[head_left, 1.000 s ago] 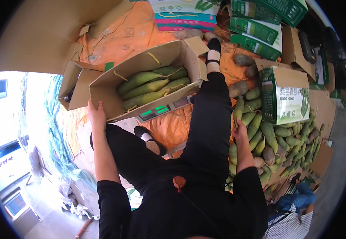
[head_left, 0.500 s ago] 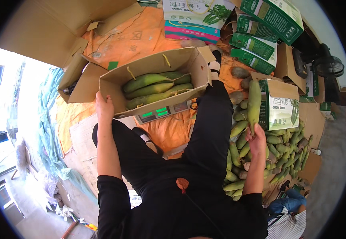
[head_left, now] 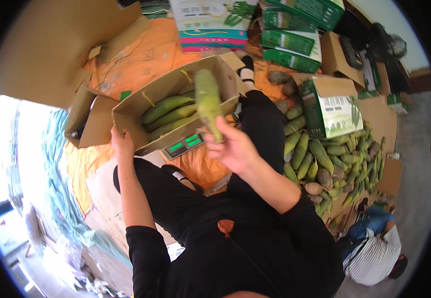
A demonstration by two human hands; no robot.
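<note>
My left hand (head_left: 122, 144) grips the near left corner of an open cardboard box (head_left: 126, 113). Inside that box lie several long green radishes (head_left: 168, 110), side by side. A digital scale (head_left: 183, 145) with green lit displays shows under the box's near edge. My right hand (head_left: 234, 146) is closed around the narrow lower end of another green radish (head_left: 208, 97). This radish stands nearly upright in front of the box's right side and hides part of the inside.
A large heap of green radishes (head_left: 347, 161) lies to my right, with a green and white carton (head_left: 337, 111) behind it. More cartons (head_left: 290, 42) are stacked at the far right. A fan (head_left: 386, 42) stands beyond them. Another person (head_left: 374, 251) is at the lower right.
My right hand has carried the radish leftward from beside the heap to the front of the box. The left hand keeps its hold on the box. The whole view has shifted somewhat.
</note>
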